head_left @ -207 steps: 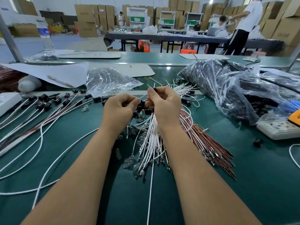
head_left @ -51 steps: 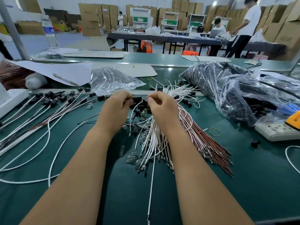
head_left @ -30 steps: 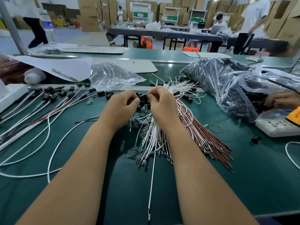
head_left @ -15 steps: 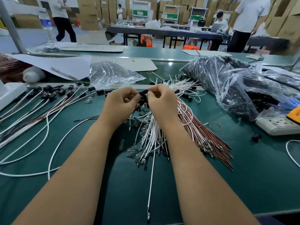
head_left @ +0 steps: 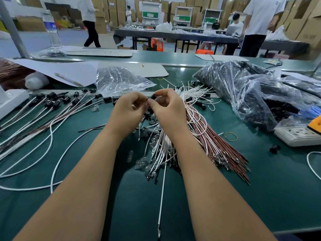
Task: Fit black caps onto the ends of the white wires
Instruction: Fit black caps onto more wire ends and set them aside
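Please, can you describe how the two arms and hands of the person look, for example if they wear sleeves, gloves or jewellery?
Both forearms are bare up to the bottom edge of the picture: no sleeve shows. The left hand and the right hand wear no gloves. No ring, watch or bracelet is visible on the fingers or wrists, and no marking or tape. The fingernails that show look short and unpainted.

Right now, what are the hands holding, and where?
A black cap, pinched between the fingertips of both hands, left and right; any wire there is hidden.
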